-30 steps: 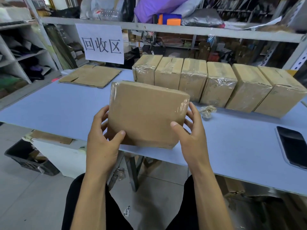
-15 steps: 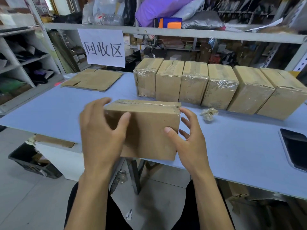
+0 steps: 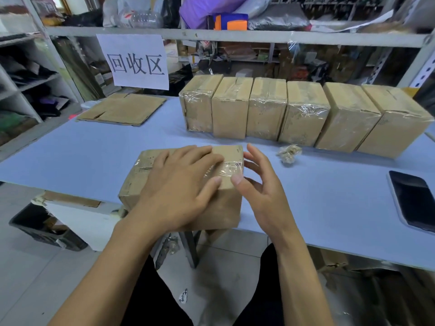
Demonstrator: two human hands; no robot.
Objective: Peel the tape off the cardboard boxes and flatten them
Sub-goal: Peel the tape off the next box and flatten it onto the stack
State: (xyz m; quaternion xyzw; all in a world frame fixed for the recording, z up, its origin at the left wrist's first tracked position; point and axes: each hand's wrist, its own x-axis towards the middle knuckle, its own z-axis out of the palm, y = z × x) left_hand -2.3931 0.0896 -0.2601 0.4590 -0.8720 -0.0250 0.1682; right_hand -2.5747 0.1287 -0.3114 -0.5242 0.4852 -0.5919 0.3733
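Left hand is pressing flat, fingers spread, on the taped box sitting at the near tabletop edge, right hand fingers spread and curled beside its corner, likely hunting a tape edge to pick next
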